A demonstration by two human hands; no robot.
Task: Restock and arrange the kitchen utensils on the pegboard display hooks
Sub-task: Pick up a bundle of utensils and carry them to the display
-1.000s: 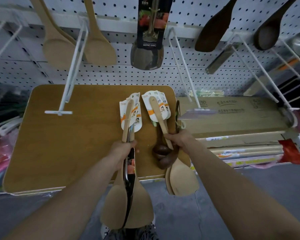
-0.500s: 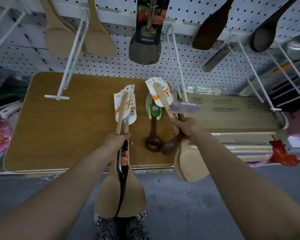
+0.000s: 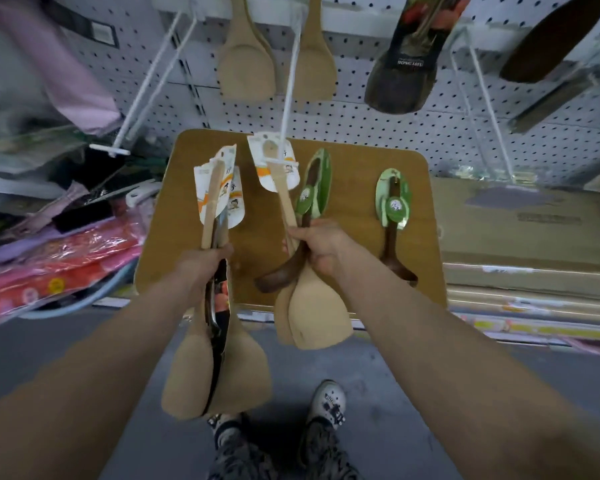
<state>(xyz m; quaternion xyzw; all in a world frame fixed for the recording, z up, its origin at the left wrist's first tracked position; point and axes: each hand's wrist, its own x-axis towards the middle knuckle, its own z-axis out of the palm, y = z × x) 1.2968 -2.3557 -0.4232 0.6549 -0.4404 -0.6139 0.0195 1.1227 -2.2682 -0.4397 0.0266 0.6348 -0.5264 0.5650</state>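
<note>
While the person stands short of the worktop (image 3: pixel 354 209), a white shoe (image 3: pixel 329 400) and patterned trousers (image 3: pixel 243 452) show on the grey floor (image 3: pixel 288 368), nearest the camera. Left hand (image 3: pixel 205 261), in front of the worktop's near-left corner, is fisted round a left bundle (image 3: pixel 187 375): two pale wooden spatulas with a metal utensil sandwiched between. Blades hang below the worktop's near edge, card tags stand over its left part. Right hand (image 3: pixel 321 244), over the worktop's near middle, is curled round a right bundle (image 3: pixel 312 317): pale wooden spatulas, blades down, plus a dark wooden ladle (image 3: pixel 278 278) with a green card, bowl jutting left. One pale handle's white-orange tag (image 3: pixel 274 168) sits at the tip of a white hook (image 3: pixel 288 98); cannot tell if it is threaded on. A loose dark spoon (image 3: pixel 394 237) with a green card lies flat on the worktop's right part, apart from both hands. Right of the worktop are flat cardboard boxes (image 3: pixel 527 230); left of it, plastic-wrapped red goods (image 3: pixel 49 271). Behind and above the worktop is the pegboard (image 3: pixel 361 126), with hung wooden spatulas (image 3: pixel 246 64), a carded metal spatula (image 3: pixel 406 64) and a dark wooden spatula (image 3: pixel 548 39).
</note>
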